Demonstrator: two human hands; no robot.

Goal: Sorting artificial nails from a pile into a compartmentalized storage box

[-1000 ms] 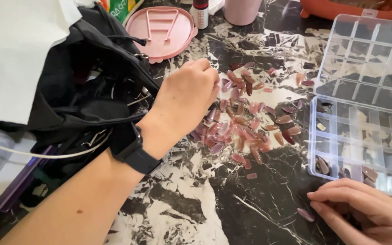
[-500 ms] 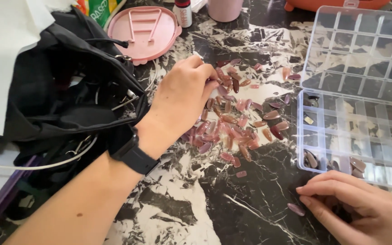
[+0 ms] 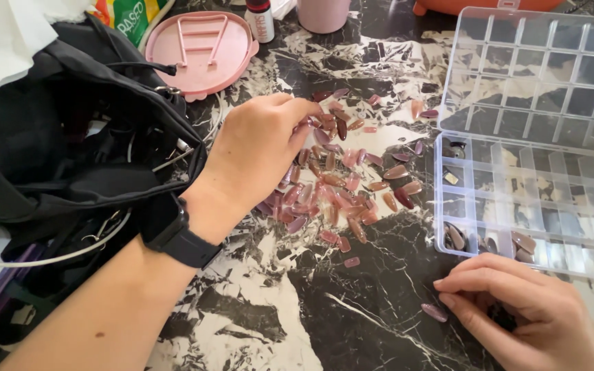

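far left: a black fabric bag lies slumped open on the black-and-white marbled tabletop, a round pink plastic lid just beyond it. the person's left hand, a dark watch on its wrist, reaches over the near edge of a loose scatter of pink, mauve and brown press-on nail tips; its fingertips are curled down onto the tips at the far end, seemingly pinching 1, though the grip itself is hidden. the tips lie spread flat, probably so each shade shows. right of the scatter, a clear plastic compartment box stands open, lid folded back, a few tips in its near cells. the right hand rests loosely curled on the tabletop near the box, fingertips just beside 1 stray mauve nail tip, not gripping it.
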